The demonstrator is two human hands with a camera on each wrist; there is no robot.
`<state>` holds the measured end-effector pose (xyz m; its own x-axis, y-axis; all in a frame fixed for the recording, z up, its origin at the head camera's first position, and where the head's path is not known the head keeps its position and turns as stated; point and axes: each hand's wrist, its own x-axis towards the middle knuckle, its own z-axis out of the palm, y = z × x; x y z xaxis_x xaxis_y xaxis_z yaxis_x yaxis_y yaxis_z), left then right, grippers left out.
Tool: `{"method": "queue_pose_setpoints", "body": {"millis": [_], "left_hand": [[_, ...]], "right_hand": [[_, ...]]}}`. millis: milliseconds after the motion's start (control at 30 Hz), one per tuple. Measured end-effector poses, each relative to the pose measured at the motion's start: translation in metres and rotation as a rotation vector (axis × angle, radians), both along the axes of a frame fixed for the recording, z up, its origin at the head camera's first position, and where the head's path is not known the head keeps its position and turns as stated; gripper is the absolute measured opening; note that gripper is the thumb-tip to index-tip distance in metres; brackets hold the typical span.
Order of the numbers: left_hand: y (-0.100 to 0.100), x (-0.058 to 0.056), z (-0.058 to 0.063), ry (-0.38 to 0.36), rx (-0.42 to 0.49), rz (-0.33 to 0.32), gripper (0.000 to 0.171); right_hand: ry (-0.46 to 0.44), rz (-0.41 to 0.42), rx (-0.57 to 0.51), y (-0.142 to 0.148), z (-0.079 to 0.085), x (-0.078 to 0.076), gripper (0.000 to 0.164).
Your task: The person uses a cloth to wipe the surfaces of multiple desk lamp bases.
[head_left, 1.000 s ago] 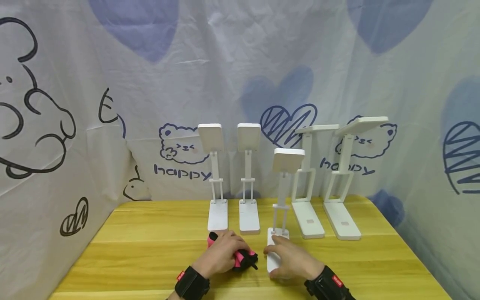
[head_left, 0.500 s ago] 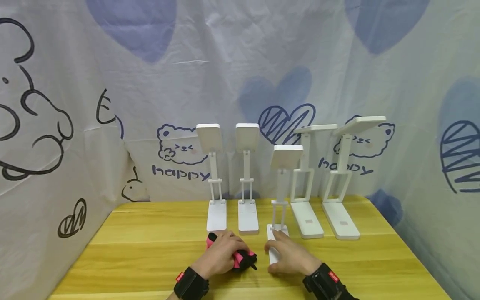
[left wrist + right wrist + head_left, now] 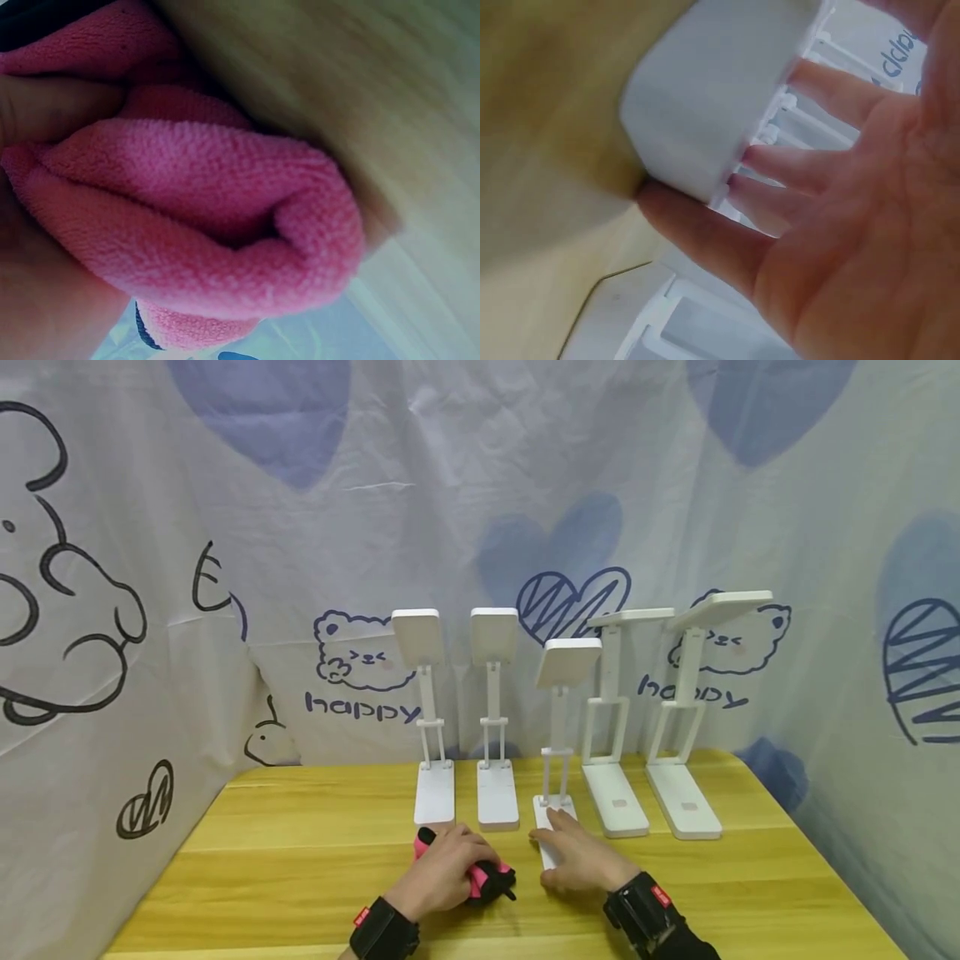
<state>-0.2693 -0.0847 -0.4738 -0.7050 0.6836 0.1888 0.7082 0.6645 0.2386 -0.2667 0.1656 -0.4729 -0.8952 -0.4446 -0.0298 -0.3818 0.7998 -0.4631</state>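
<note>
My left hand (image 3: pixel 446 868) grips a bunched pink cloth (image 3: pixel 217 187) with black parts, low over the wooden table at front centre. Its folds are fuzzy in the left wrist view, and a finger tucks into them. My right hand (image 3: pixel 588 856) holds the base of a white phone stand (image 3: pixel 557 735) that stands upright with its plate tilted on top. In the right wrist view, spread fingertips (image 3: pixel 802 165) meet the edge of the base and one digit lies at its lower corner. The hand covers the near right part of that base.
Two more white stands (image 3: pixel 497 718) (image 3: pixel 426 718) are lined up at the back, left of the held one. Another two stands (image 3: pixel 611 718) (image 3: pixel 688 718), turned at an angle, are to its right. A printed curtain (image 3: pixel 450 527) hangs behind the table (image 3: pixel 262 852).
My right hand and the phone stand have moved away from me, toward the row at the back, and slightly left. The left hand with the cloth has stayed nearly in place.
</note>
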Motion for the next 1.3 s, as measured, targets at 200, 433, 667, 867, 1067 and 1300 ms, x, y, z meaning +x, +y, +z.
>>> {"method": "queue_pose_setpoints", "body": {"millis": [200,433,667,867,1067,1300], "left_hand": [[0.000,0.000,0.000,-0.009,0.006,0.003,0.041],[0.000,0.000,-0.001,-0.004,0.007,-0.003,0.040],[-0.001,0.000,-0.002,-0.004,0.004,0.004,0.039],[0.000,0.001,-0.002,0.000,0.001,0.008,0.036],[0.001,0.002,-0.003,0.017,0.001,0.007,0.033],[0.004,0.003,-0.005,0.017,-0.009,0.002,0.031]], "right_hand": [[-0.007,0.028,0.022,0.001,0.006,-0.012,0.050],[0.050,0.037,0.025,0.001,0.003,-0.027,0.036],[0.061,0.004,0.034,-0.002,0.002,-0.042,0.034],[0.100,-0.024,0.067,-0.004,-0.001,-0.052,0.031],[0.092,-0.018,0.065,-0.005,0.000,-0.056,0.029],[0.095,-0.018,0.057,-0.004,-0.001,-0.059,0.027]]}}
